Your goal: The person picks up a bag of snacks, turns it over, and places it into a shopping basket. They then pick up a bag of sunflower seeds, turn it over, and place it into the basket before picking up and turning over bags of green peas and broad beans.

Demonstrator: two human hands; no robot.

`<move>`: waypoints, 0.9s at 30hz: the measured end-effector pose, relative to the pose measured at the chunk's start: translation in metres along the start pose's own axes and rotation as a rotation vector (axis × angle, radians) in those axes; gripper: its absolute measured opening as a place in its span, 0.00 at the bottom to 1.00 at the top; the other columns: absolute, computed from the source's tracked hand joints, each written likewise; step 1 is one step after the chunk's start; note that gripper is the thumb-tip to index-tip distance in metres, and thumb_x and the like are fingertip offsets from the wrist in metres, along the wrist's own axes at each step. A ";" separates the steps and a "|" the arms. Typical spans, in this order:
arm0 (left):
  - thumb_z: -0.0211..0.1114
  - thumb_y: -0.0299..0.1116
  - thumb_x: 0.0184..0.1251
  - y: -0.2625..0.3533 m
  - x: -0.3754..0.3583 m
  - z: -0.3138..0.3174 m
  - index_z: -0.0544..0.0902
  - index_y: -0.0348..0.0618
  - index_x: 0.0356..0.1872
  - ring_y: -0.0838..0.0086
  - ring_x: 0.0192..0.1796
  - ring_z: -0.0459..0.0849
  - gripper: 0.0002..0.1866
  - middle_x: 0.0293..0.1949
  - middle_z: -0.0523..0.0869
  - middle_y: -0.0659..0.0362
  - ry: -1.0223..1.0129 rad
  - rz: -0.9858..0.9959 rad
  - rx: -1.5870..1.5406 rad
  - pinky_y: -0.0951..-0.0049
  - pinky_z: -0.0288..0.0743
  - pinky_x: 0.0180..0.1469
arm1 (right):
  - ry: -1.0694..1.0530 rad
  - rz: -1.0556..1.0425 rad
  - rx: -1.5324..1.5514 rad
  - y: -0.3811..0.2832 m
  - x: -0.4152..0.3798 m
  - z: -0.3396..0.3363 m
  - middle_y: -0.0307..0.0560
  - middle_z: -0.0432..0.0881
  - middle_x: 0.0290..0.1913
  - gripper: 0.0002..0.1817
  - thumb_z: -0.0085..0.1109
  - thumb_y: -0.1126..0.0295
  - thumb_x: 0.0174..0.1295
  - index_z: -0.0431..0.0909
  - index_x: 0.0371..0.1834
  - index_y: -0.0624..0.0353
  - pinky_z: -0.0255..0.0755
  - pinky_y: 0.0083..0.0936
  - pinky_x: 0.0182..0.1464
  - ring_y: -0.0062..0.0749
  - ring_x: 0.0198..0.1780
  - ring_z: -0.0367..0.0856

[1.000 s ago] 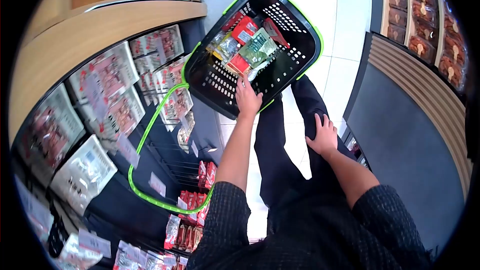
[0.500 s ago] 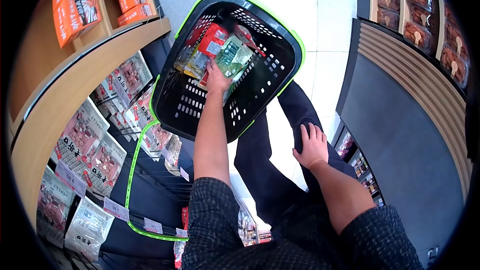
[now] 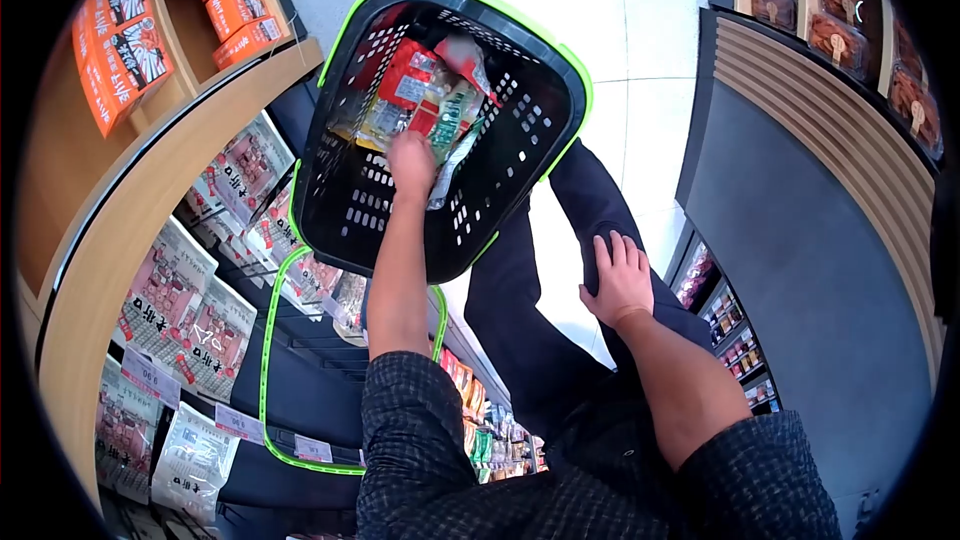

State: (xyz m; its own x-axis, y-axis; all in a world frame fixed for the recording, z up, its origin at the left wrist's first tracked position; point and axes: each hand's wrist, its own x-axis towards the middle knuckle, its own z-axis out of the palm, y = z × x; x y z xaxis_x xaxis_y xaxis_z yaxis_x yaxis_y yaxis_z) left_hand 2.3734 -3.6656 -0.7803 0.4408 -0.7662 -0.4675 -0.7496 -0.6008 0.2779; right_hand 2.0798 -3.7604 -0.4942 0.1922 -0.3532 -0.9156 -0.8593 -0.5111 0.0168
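My left hand (image 3: 411, 166) reaches down into a black shopping basket (image 3: 345, 230) with a bright green rim. Its fingers are curled among the food packets, and what they hold, if anything, is hidden. Just beyond the fingers is a green packet (image 3: 456, 118), tilted partly on edge. Around it are a red packet (image 3: 408, 72), a yellow packet (image 3: 383, 123) and a red-and-white packet (image 3: 466, 62). My right hand (image 3: 622, 275) rests on my bent knee with its fingers spread, holding nothing.
Low racks at left hold printed bags (image 3: 215, 325) with price tags (image 3: 150, 377). Orange boxes (image 3: 125, 50) stand on a wooden shelf (image 3: 170, 120). At right is a counter with a slatted edge (image 3: 800, 125) and packed trays (image 3: 838, 35). The basket's green handle (image 3: 265, 370) hangs down.
My left hand has curled its fingers, and the green packet has turned from lying flat to tilted. The basket appears slightly further left in view. My right hand stays on the knee.
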 end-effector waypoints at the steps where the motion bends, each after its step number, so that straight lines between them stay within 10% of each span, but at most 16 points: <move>1: 0.62 0.31 0.59 -0.001 -0.010 0.003 0.81 0.39 0.32 0.48 0.34 0.82 0.06 0.33 0.82 0.47 -0.009 0.063 -0.089 0.48 0.74 0.42 | 0.004 -0.004 -0.001 0.000 0.000 -0.001 0.55 0.59 0.70 0.42 0.62 0.52 0.53 0.58 0.71 0.54 0.50 0.41 0.71 0.49 0.71 0.56; 6: 0.56 0.24 0.61 0.007 -0.063 0.005 0.74 0.39 0.32 0.53 0.33 0.83 0.01 0.34 0.79 0.49 -0.119 0.254 -0.049 0.56 0.78 0.36 | 0.026 -0.011 -0.004 0.002 0.000 0.001 0.55 0.60 0.70 0.42 0.63 0.52 0.53 0.59 0.70 0.54 0.50 0.40 0.70 0.49 0.70 0.57; 10: 0.55 0.20 0.58 0.022 -0.079 -0.018 0.73 0.42 0.50 0.55 0.43 0.84 0.17 0.60 0.73 0.45 -0.184 0.216 0.081 0.62 0.80 0.44 | 0.008 -0.015 -0.030 0.000 0.000 -0.001 0.55 0.59 0.70 0.42 0.62 0.52 0.53 0.58 0.71 0.54 0.50 0.40 0.71 0.48 0.71 0.56; 16: 0.56 0.23 0.60 0.007 -0.071 0.000 0.72 0.43 0.50 0.55 0.38 0.85 0.16 0.63 0.70 0.43 -0.109 0.127 0.059 0.61 0.80 0.41 | -0.034 0.019 -0.058 -0.005 0.001 -0.002 0.53 0.58 0.71 0.42 0.60 0.50 0.55 0.56 0.72 0.52 0.49 0.39 0.72 0.46 0.72 0.54; 21: 0.67 0.47 0.53 0.014 -0.068 -0.005 0.81 0.38 0.41 0.52 0.62 0.71 0.22 0.62 0.72 0.44 -0.201 0.128 -0.192 0.50 0.67 0.60 | -0.026 0.021 -0.074 -0.007 0.001 0.001 0.53 0.58 0.71 0.42 0.60 0.50 0.56 0.56 0.72 0.52 0.49 0.38 0.72 0.46 0.72 0.54; 27: 0.67 0.38 0.46 0.027 -0.054 -0.003 0.82 0.37 0.45 0.55 0.58 0.75 0.23 0.59 0.74 0.52 -0.399 -0.068 0.137 0.54 0.67 0.62 | -0.006 0.018 -0.077 -0.013 0.001 0.003 0.54 0.58 0.71 0.42 0.60 0.49 0.55 0.57 0.72 0.52 0.49 0.40 0.71 0.46 0.72 0.55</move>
State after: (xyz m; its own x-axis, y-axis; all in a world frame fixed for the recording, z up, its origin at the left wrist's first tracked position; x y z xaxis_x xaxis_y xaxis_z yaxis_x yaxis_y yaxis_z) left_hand 2.3308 -3.6411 -0.7451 0.2863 -0.5616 -0.7763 -0.7958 -0.5906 0.1338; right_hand 2.0893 -3.7519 -0.4966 0.1741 -0.3578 -0.9174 -0.8234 -0.5639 0.0636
